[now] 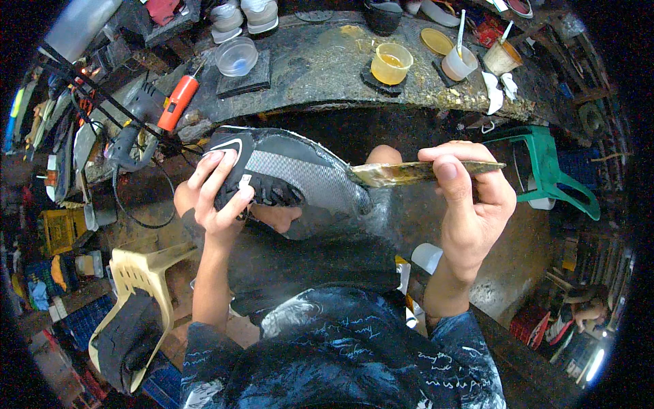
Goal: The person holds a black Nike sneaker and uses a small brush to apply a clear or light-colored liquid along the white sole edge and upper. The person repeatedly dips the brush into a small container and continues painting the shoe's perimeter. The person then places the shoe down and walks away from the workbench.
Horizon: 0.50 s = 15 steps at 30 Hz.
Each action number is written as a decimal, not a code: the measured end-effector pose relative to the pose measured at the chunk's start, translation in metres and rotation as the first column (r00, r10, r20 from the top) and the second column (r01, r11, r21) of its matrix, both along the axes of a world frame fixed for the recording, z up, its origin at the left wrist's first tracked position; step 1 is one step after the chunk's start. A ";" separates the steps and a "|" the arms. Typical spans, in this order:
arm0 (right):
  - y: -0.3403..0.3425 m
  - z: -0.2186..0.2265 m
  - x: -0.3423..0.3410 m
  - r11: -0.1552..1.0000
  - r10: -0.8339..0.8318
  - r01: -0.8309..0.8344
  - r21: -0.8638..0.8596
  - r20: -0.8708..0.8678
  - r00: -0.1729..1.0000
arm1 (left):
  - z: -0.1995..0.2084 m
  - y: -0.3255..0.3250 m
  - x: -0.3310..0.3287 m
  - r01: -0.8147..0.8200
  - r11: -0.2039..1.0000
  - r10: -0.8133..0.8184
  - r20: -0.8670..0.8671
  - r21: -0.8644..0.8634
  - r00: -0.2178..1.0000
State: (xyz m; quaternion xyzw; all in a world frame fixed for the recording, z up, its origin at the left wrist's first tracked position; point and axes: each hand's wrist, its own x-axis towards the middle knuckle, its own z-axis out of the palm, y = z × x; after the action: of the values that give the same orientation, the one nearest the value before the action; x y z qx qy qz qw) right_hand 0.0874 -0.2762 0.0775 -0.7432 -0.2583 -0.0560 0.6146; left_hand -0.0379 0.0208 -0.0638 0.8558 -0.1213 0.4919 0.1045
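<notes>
My left hand [221, 187] is wrapped round the heel and collar end of a black and grey shoe [293, 167], which lies tilted over my lap with its laces toward me. In my right hand [473, 198] I grip a flat, yellowish, stained brush [409, 172] between thumb and fingers. Its broad end touches the edge of the shoe near the toe. A wet-looking shine runs along that lower edge. The far side of the shoe is hidden, and my left hand covers part of its opening.
Ahead stands a dark worn workbench [313, 68], with a tub of amber liquid [392, 63], a white cup [459, 63] and a lidded clear tub [236, 57]. An orange-handled tool [178, 103] and a grey heat gun [136, 123] sit at left. Plastic chairs, green [545, 163] and cream [153, 262], flank me.
</notes>
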 end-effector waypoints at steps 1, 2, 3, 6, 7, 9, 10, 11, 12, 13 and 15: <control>-0.001 0.000 0.000 1.000 -0.005 0.005 0.004 0.007 1.000 | 0.000 -0.001 0.000 -0.007 1.000 0.007 -0.004 -0.013 1.000; -0.002 -0.001 -0.001 1.000 -0.005 0.005 0.012 -0.001 1.000 | 0.000 -0.003 0.001 -0.014 1.000 0.014 -0.008 -0.026 1.000; -0.003 -0.001 -0.001 1.000 -0.006 0.006 0.027 -0.013 1.000 | -0.001 -0.004 0.003 -0.020 0.999 0.020 -0.014 -0.041 1.000; -0.007 -0.002 -0.002 0.998 0.004 -0.002 0.060 -0.034 0.999 | -0.003 -0.009 0.006 0.070 0.983 -0.072 -0.006 -0.169 0.997; -0.008 -0.003 -0.001 0.998 0.008 -0.005 0.068 -0.038 0.999 | -0.004 -0.010 0.007 0.066 0.983 -0.069 -0.009 -0.173 0.998; -0.010 -0.006 0.001 0.995 0.022 -0.023 0.099 0.010 1.000 | -0.005 -0.012 0.009 0.054 0.981 -0.060 -0.029 -0.187 0.998; -0.010 -0.008 0.002 0.993 0.028 -0.032 0.114 0.035 0.999 | -0.005 -0.012 0.010 0.065 0.978 -0.073 -0.033 -0.200 0.997; -0.012 -0.009 0.003 0.994 0.023 -0.028 0.107 0.053 0.998 | -0.006 -0.013 0.011 0.076 0.974 -0.086 -0.038 -0.212 0.996; -0.013 -0.010 0.003 0.995 0.018 -0.025 0.101 0.070 0.997 | -0.006 -0.013 0.012 0.083 0.971 -0.095 -0.045 -0.223 0.994; -0.014 -0.011 0.004 0.995 0.011 -0.020 0.096 0.088 0.996 | -0.006 -0.013 0.012 0.097 0.967 -0.113 -0.057 -0.235 0.992; -0.014 -0.014 0.006 0.994 0.012 -0.027 0.102 0.141 0.990 | -0.007 -0.014 0.013 0.120 0.960 -0.146 -0.082 -0.254 0.986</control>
State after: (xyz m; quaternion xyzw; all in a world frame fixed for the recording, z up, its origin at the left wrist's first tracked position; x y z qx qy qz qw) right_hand 0.0932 -0.2907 0.0635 -0.7021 -0.3047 -0.1153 0.6331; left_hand -0.0245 0.0067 -0.0707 0.8495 -0.1106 0.4515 0.2497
